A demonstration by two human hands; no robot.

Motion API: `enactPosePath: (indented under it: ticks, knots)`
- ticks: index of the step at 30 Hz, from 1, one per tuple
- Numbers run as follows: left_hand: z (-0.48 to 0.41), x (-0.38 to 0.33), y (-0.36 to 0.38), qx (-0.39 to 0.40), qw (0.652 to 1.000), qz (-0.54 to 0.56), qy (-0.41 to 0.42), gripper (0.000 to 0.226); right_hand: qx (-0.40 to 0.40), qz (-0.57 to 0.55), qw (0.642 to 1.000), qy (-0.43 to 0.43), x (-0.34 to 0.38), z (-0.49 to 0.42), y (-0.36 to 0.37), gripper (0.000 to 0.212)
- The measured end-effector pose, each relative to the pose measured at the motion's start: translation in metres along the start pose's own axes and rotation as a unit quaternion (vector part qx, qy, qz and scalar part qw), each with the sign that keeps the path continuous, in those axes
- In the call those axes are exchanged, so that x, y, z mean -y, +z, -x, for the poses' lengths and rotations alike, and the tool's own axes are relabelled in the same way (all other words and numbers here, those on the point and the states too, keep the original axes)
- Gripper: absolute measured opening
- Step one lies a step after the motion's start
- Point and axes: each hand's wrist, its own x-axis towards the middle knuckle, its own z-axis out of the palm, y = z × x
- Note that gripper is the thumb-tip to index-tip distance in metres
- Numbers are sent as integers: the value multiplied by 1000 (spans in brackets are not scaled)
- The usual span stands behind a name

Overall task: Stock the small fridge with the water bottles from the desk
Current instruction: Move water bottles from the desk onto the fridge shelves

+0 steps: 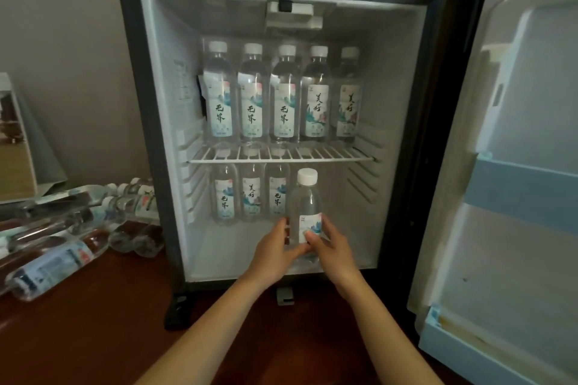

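The small fridge [162, 122] stands open on the wooden desk. Several white-capped water bottles [283, 94] stand in a row on its wire shelf [312, 156]. Three more bottles [251, 194] stand at the back of the bottom compartment. Both my hands hold one upright water bottle [306, 197] just inside the bottom compartment, right of those three. My left hand [275, 248] grips its lower left side, my right hand [328, 245] grips its lower right side over the label.
More bottles [93, 228] lie in a heap on the desk [93, 322] left of the fridge. The fridge door [513, 166] hangs open at the right, its door shelves bare. A framed picture [15, 141] leans against the wall at far left.
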Motion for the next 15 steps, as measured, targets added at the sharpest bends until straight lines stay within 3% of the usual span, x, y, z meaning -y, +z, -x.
enactPosePath:
  ticks: [9, 15]
  knots:
    - [-29, 7, 25, -12, 1000, 1, -1, 40, -76, -24, 997, -6, -19, -19, -7, 47]
    - [-50, 1, 38, -85, 994, -56, 33, 46, -183, 8, 983, 17, -25, -41, -4, 46]
